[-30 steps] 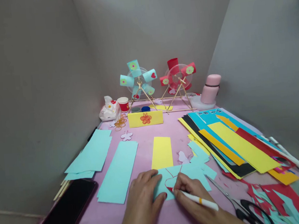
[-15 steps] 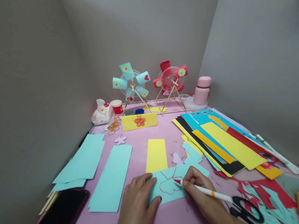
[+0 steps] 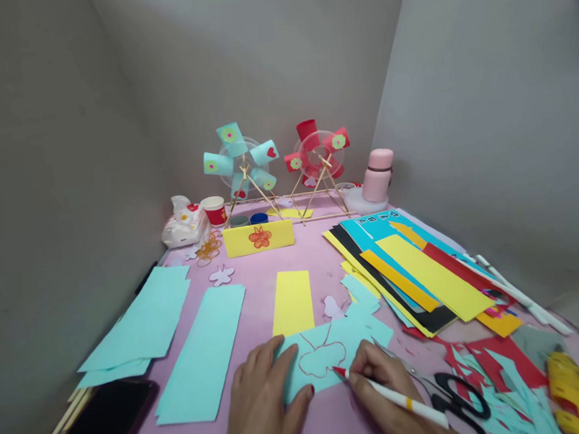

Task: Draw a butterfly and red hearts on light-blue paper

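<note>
My left hand (image 3: 266, 396) lies flat with fingers spread on the left end of a light blue paper strip (image 3: 331, 361), pressing it to the pink table (image 3: 253, 263). My right hand (image 3: 383, 383) pinches a white pen with a red tip (image 3: 394, 399). The tip touches the strip at the lower right of a red outline drawing (image 3: 322, 358) shaped like a flower or butterfly.
Black-handled scissors (image 3: 454, 401) lie just right of my right hand. A stack of coloured paper sheets (image 3: 424, 273) and red and blue scraps (image 3: 503, 381) fill the right. Blue strips (image 3: 200, 354), a yellow strip (image 3: 293, 302) and a dark tablet (image 3: 98, 432) lie left; two paper wheels (image 3: 239, 161) stand behind.
The pen tip has travelled around the red outline, from its left edge to its lower right. More of the drawing shows. My view has shifted rightwards; my left hand stays on the strip.
</note>
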{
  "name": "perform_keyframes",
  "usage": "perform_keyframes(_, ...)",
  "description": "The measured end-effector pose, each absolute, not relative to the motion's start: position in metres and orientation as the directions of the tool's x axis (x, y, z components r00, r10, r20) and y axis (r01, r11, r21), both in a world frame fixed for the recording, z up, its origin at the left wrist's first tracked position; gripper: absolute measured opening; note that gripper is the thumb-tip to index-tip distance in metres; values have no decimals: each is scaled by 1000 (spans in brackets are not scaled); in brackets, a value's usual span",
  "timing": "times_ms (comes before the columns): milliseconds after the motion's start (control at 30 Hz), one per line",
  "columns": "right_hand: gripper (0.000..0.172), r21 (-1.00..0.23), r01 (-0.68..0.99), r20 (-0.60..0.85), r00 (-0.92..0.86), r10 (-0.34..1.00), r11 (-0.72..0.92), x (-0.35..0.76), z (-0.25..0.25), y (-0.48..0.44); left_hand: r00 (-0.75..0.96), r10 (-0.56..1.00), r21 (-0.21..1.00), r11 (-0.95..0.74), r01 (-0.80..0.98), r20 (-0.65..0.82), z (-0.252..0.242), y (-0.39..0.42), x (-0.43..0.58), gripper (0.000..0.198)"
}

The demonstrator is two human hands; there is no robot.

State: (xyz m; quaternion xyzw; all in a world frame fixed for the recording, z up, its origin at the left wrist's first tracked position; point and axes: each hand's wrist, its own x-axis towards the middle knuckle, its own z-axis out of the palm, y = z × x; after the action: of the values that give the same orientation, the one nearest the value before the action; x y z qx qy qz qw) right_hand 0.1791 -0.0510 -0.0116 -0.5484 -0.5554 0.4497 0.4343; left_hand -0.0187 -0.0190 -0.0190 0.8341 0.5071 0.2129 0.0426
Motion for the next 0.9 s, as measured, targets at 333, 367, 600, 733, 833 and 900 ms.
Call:
perform_keyframes(333,15,-968,250,31,109,994,3,188,-14,-48,394,859,287,-488,825,328,-26,-16,-21,37)
perform_keyframes(367,14,-969,248,23,118,993,-7,189,-14,-48,397,857,287,-491,823,327,-26,-16,-21,37)
perform_keyframes(600,15,-958,286,23,80,997,-1,187,-7,-49,396,862,295,-487,822,318,-25,-15,-22,37)
perform_keyframes(733,15,-959,275,58,-37,998,66,183,-6,-52,381,871,307,-471,827,309,-23,-17,-20,35)
perform_keyframes(833,14,-963,254,68,-95,993,90,178,-9,-53,379,877,320,-464,826,295,-21,-19,-19,35)
perform_keyframes(900,13,-962,251,84,-112,990,110,175,-11,-53,377,880,327,-461,825,288,-20,-19,-19,35)
